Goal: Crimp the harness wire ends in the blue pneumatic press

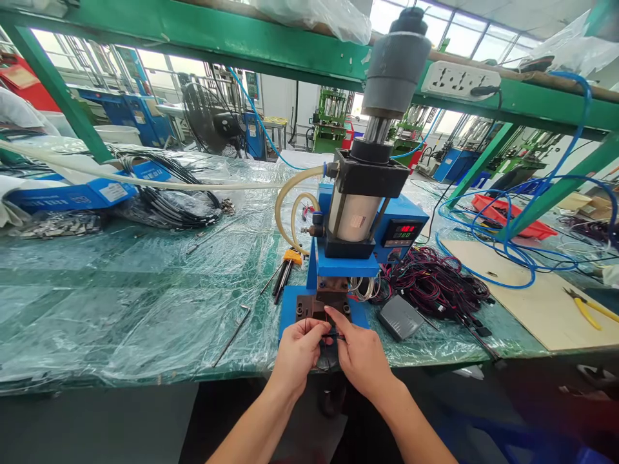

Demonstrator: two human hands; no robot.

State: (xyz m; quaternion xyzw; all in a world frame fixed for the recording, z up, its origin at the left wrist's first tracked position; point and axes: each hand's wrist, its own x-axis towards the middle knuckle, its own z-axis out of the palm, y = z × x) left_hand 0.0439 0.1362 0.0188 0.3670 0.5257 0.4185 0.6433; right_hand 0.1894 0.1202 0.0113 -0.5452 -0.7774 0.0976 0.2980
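In the head view both my hands are at the front of a blue pneumatic press [348, 266], just before its dark metal die block [305, 308]. My left hand [296, 353] is closed, thumb and fingers pinching thin dark wires [331, 336]. My right hand [363, 358] is closed on the same wires from the other side, its index finger reaching forward to the die. Fingers cover most of the wires, so their ends cannot be made out. A digital display [405, 231] glows on the press's control box.
Right of the press lie a bundle of red and black wires [435, 283], a grey block [400, 317] and yellow-handled pliers [587, 309] on a board. To the left are a hex key set [286, 274], a loose metal rod [232, 336] and coiled black cables [169, 200].
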